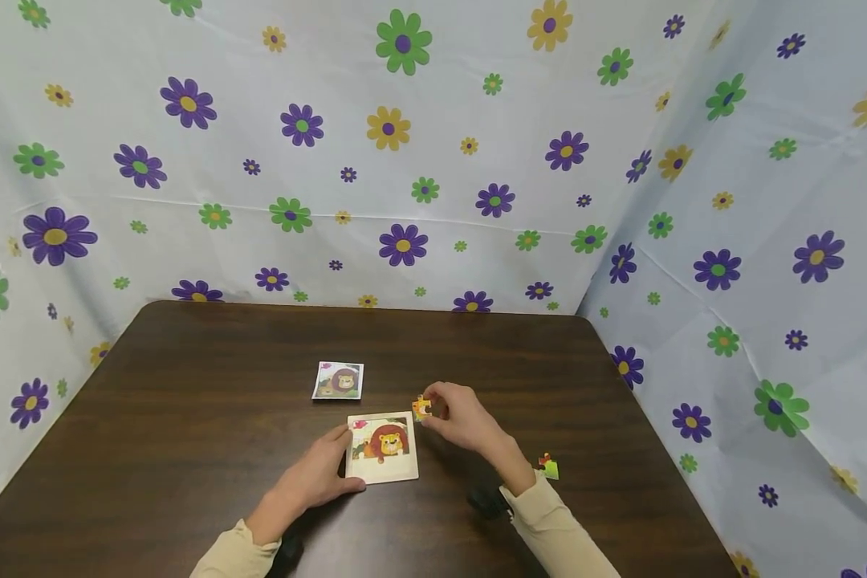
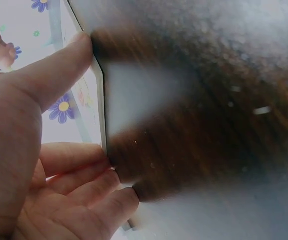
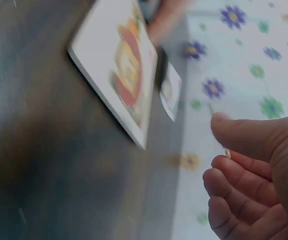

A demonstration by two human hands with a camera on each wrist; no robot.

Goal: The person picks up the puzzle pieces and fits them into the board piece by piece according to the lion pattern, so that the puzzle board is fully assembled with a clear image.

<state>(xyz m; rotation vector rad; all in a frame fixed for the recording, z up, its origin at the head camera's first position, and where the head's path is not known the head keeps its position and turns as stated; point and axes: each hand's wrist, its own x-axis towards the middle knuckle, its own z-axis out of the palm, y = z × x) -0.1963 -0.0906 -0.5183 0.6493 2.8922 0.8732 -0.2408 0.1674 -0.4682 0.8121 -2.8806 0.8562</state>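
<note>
A square wooden puzzle board (image 1: 383,472) with a partly filled lion picture lies on the table. My left hand (image 1: 319,470) holds it by the left side, the thumb at the near corner and the fingers along the edge. In the left wrist view, the thumb and fingertips (image 2: 121,200) touch the board's edge. Just beyond the board's right side, my right hand (image 1: 466,417) pinches an orange and yellow jigsaw piece (image 1: 421,408) between thumb and fingers. Only a sliver of that piece shows in the right wrist view, which is blurred.
A small picture card (image 1: 338,380) of the same lion lies behind the board. Another jigsaw piece (image 1: 549,467), green and red, lies on the dark wooden table (image 1: 224,385) by my right forearm. Flower-patterned cloth (image 1: 462,104) hangs behind and to the sides.
</note>
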